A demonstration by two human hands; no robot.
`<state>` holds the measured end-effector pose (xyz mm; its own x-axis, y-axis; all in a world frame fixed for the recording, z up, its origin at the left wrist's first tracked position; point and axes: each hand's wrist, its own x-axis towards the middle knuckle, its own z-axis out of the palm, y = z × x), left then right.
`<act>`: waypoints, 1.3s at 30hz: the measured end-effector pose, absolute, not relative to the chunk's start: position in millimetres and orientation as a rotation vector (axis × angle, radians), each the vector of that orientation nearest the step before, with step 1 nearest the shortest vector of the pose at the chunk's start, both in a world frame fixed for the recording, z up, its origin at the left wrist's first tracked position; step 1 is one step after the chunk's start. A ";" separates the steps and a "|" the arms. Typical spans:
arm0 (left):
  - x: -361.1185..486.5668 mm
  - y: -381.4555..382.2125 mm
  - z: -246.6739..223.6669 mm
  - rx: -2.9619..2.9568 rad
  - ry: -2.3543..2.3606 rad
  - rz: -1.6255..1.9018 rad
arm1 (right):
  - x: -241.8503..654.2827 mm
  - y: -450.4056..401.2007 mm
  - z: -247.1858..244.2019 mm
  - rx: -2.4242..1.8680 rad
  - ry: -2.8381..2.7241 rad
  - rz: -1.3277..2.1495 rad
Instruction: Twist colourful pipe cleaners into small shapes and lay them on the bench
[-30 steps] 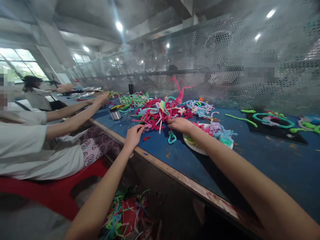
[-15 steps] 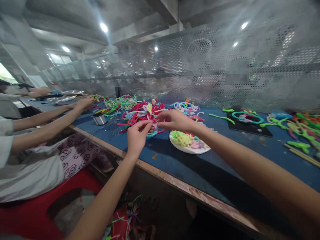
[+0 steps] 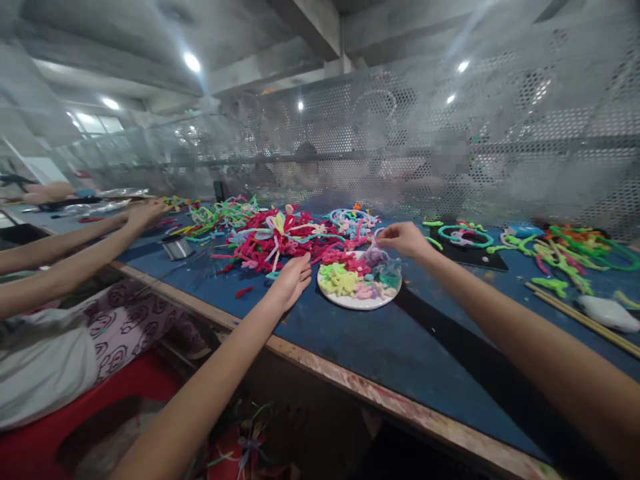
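Note:
My right hand [image 3: 406, 241] is closed in a pinch on a small purple pipe cleaner piece [image 3: 377, 237] at the upper right of a white plate [image 3: 345, 301]. Short fuzzy pieces lie on the plate in colour groups: yellow-green [image 3: 340, 279], pink [image 3: 367, 291], purple [image 3: 374, 257] and teal [image 3: 389, 272]. My left hand [image 3: 293, 281] rests left of the plate, fingers extended and apart from it, with nothing visible in them. Behind it spreads a tangled heap of red pipe cleaners [image 3: 250, 245], topped by a pale yellow and white flower-like bunch [image 3: 278, 227].
A wire spool [image 3: 177, 247] stands to the left, near another person's forearms [image 3: 120, 230]. Green pipe cleaners [image 3: 220, 217] lie behind it. On the right are a black board [image 3: 480, 259], a teal ring [image 3: 493, 239] and wooden sticks [image 3: 575, 313]. A perforated metal screen [image 3: 390, 140] rises behind the table.
My hands were together over the heap, fingers touching small pieces. Now they are apart: the right has moved right to the plate's far edge, the left down beside it. The whole plate now shows.

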<state>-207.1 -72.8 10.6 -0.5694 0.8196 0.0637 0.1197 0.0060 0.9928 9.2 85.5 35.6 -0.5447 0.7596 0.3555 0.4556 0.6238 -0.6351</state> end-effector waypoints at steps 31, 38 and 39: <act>-238.0 -30.3 10.4 1.862 2.395 0.683 | 35.4 124.8 21.8 -1.151 -2.017 0.191; -244.6 -27.3 41.5 1.872 2.327 1.151 | 38.6 123.1 20.4 -1.123 -2.071 0.144; -245.8 -28.7 46.7 1.863 2.304 1.222 | 36.1 121.5 22.7 -1.104 -2.082 0.138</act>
<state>-245.8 -28.7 46.7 -0.3229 0.8108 0.4882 0.8589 0.0345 0.5110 36.1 121.5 22.7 -0.3359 0.7466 0.5743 0.6639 0.6202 -0.4179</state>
